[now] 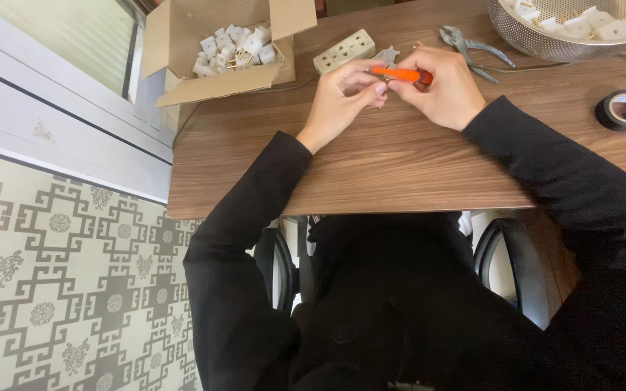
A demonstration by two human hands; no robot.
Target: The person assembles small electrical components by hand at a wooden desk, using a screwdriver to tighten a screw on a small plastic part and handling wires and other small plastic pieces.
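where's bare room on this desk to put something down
Bare wood runs along the near desk edge below both hands, and between the right hand and the black tape roll. The far edge is crowded: cardboard box, socket strip, pliers, metal colander.

A person dressed wholly in black, seen from above.

Long black sleeves of plain, matte cloth cover both arms down to the wrists, loose and softly creased at the elbows. The left hand (338, 101) and right hand (443, 90) are bare, without gloves, rings or watch. The torso and lap below show the same dark, unmarked fabric.
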